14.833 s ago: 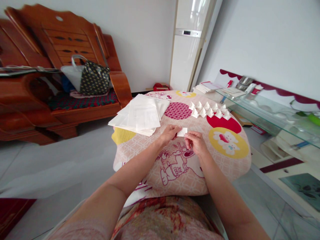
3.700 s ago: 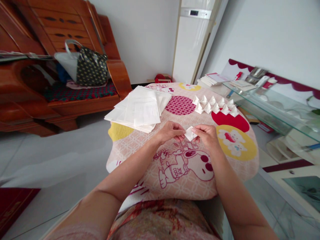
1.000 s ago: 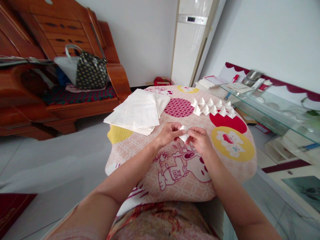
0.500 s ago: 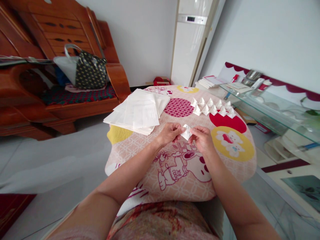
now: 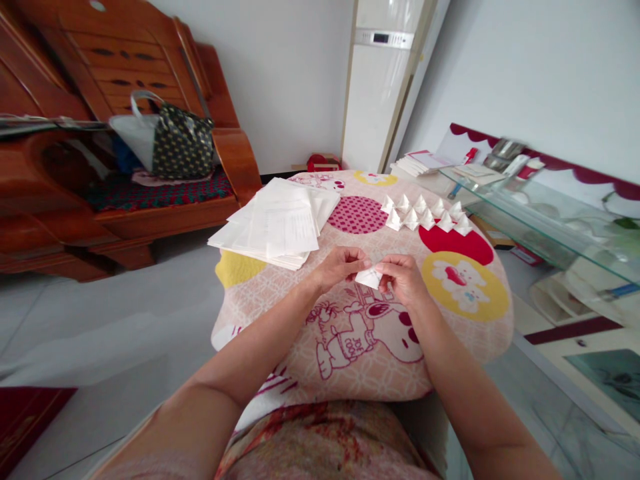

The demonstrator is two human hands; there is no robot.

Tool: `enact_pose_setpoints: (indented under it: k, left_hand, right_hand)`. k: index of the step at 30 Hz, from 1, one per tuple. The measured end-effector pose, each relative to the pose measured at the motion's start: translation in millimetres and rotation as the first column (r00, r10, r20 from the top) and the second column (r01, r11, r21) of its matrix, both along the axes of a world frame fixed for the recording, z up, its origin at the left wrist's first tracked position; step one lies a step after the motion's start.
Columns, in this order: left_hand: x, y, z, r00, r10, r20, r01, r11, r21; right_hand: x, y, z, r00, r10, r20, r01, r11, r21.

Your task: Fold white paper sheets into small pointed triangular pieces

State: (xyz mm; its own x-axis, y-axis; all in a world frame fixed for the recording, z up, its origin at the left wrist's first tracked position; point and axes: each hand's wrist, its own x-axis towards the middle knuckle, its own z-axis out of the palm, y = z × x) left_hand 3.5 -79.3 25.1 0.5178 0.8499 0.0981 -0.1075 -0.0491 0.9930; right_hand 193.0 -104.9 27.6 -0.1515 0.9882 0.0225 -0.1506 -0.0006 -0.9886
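The left hand [image 5: 340, 265] and the right hand [image 5: 405, 280] meet above the middle of the bench [image 5: 465, 333], a little toward its near edge, over the cartoon blanket [image 5: 360, 347] that covers it. Between them is a small folded paper piece [image 5: 369, 277], held just clear of the blanket. The fingers [image 5: 361, 257] of both hands are closed on it in a pinch, the left on its upper corner and the right along its right side.

The piece is small and the grip is at the tips only, so the likeliest slip seems to be the paper twisting between the two pinches, which would put a crease off line or let a fold spring open. Pulling the hands apart too hard could tear it at a fold. If one pinch loosens, the piece would drop onto the soft blanket, where it cannot be pressed flat cleanly.

A stack of sheets [image 5: 277, 223] lies at the far left edge of the bench and overhangs it; a forearm swung outward could nudge sheets off onto the floor [image 5: 125, 320]. A row of folded pieces [image 5: 425, 217] stands near the far right edge, well apart from the hands, and a tug on the blanket could tip them over
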Motion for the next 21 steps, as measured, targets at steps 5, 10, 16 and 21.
enact_pose_setpoints:
  k: [5, 10, 16, 21]
  left_hand:
    - [1.4, 5.0, -6.3, 0.983, 0.145, 0.112, -0.142, 0.989, -0.040]
    - [0.7, 5.2, -7.2, 0.974, 0.174, 0.148, -0.161, 0.982, -0.100]
    - [2.1, 4.7, -7.1, 0.981, 0.168, 0.094, -0.161, 0.984, -0.080]
    - [-0.1, 4.9, -6.4, 0.964, 0.258, -0.069, -0.252, 0.964, 0.086]
  right_hand:
    - [-1.3, -0.2, 0.2, 1.000, -0.013, 0.002, 0.013, 0.998, 0.058]
    - [-1.4, 1.7, -2.1, 0.997, -0.054, 0.053, 0.050, 0.996, 0.076]
    - [-2.5, 3.7, -2.3, 0.983, -0.181, 0.001, 0.180, 0.980, 0.078]
    - [-1.6, 4.4, -1.5, 0.974, -0.224, 0.017, 0.221, 0.969, 0.115]
